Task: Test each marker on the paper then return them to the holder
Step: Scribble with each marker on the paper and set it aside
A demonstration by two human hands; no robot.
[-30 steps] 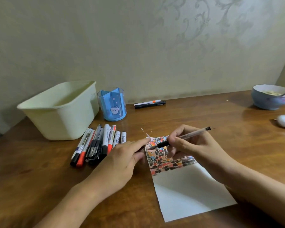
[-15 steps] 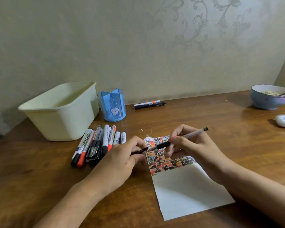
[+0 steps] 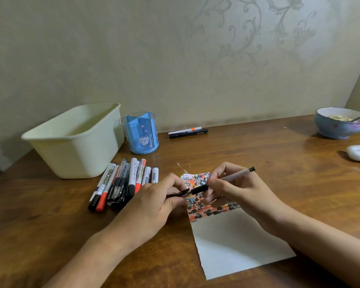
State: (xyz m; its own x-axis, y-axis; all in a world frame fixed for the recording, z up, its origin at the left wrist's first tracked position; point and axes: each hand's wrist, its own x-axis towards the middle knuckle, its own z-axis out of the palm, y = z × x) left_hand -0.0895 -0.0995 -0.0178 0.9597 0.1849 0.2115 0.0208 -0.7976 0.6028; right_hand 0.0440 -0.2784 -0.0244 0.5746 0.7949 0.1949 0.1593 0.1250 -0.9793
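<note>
Clear-barrelled, the pen (image 3: 227, 179) sits pinched in the right hand (image 3: 237, 190), its dark tip pointing left over the paper (image 3: 237, 246), whose far end is filled with coloured scribbles. The left hand (image 3: 154, 206) grips a black cap (image 3: 178, 193) just beside that tip. A bunch of markers (image 3: 123, 183) lies on the wooden desk (image 3: 279, 154) left of the hands, near the blue holder (image 3: 140, 133) and a cream tub (image 3: 77, 140). Two more markers (image 3: 188, 132) lie by the wall.

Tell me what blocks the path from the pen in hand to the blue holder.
Nothing visible does. The pen in the right hand has bare table between it and the blue holder; the marker pile lies left of that line.
</note>
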